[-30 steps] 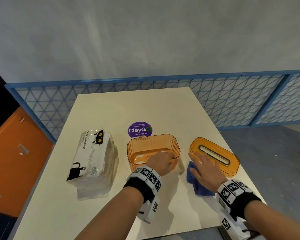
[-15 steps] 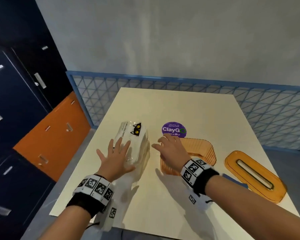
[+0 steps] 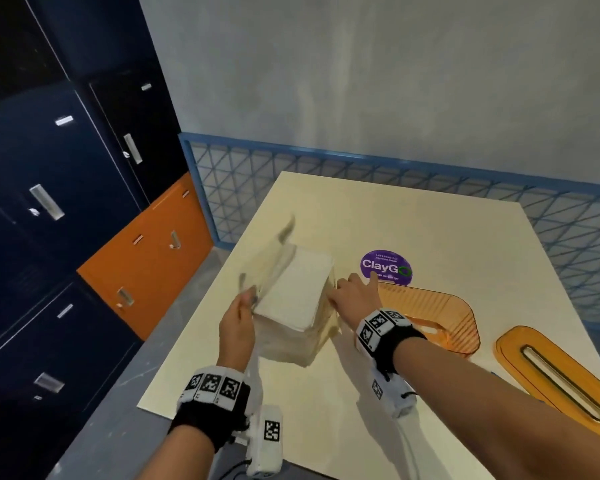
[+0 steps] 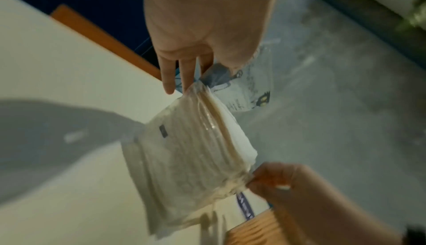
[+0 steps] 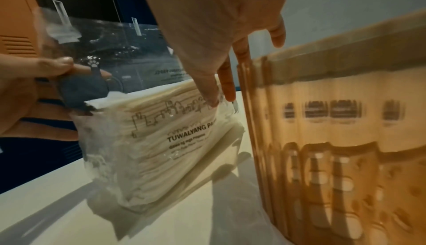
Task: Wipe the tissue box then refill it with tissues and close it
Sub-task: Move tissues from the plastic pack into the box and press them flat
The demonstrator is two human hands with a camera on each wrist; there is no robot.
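The tissue pack (image 3: 293,299) stands on the table, its white tissues showing through the opened top of the clear wrapper. My left hand (image 3: 248,301) pinches the wrapper's loose cat-printed flap (image 5: 96,52) and holds it up on the left. My right hand (image 3: 336,292) pinches the wrapper's edge on the pack's right side (image 5: 212,99). The orange tissue box (image 3: 440,317) stands open and empty just right of the pack. Its slotted orange lid (image 3: 551,375) lies flat at the right. From the left wrist I see the pack (image 4: 191,148) stretched between both hands.
A purple ClayGo sticker (image 3: 385,266) is on the cream table (image 3: 430,230) behind the box. Blue and orange lockers (image 3: 146,258) stand to the left, and a blue mesh fence (image 3: 326,181) runs behind the table. The pack sits near the table's left edge.
Both hands went from reaching over the lying pack to pinching its wrapper. The pack now stands up with its wrapper pulled open. The view has swung further left.
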